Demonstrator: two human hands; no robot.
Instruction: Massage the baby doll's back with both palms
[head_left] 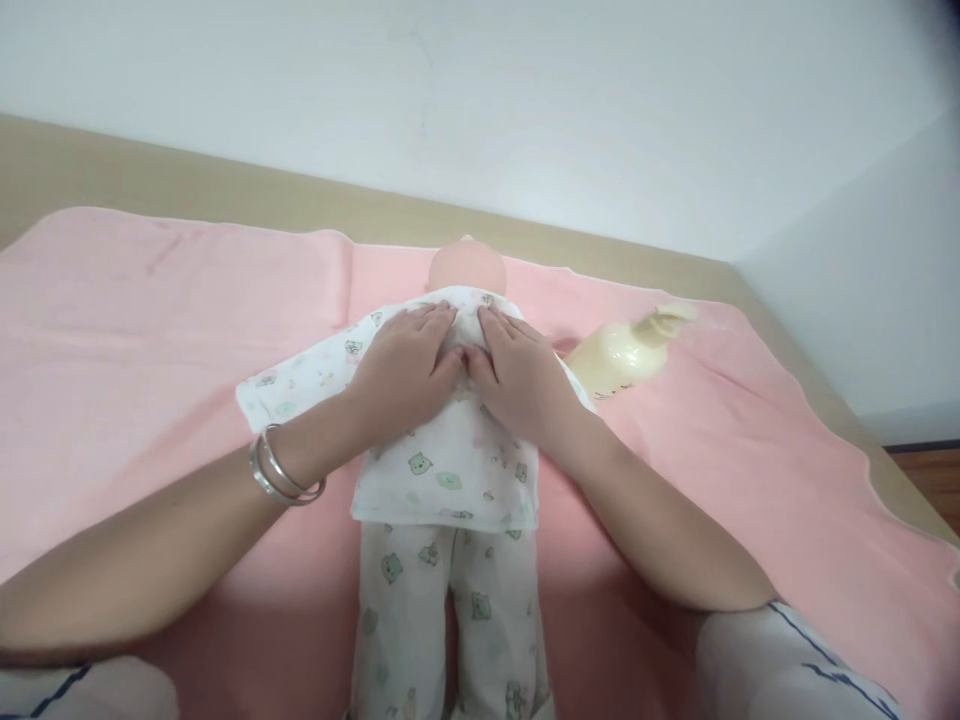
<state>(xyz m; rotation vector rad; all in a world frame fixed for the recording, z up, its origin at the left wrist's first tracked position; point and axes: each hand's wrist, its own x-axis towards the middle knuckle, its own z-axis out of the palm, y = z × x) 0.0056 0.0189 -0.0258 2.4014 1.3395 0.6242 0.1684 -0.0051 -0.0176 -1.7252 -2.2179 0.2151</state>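
Observation:
A baby doll (466,268) lies on the pink mat, its bald head at the far end and its legs toward me. White clothes with small green and brown animal prints cover it: a loose top (450,480) and trousers (405,610). My left hand (409,360) rests flat on the upper part of the top, fingers stretched out. Beside it my right hand (517,365) lies flat in the same way, and the two thumbs meet in the middle. Two silver bangles (281,465) circle my left wrist. The doll's face cannot be seen.
A pale yellow pump bottle (622,355) lies on its side right of the doll. The pink mat (187,300) covers a light wooden surface (247,180) with a white wall (450,100) behind it. The surface's right edge drops toward a brown floor (930,475).

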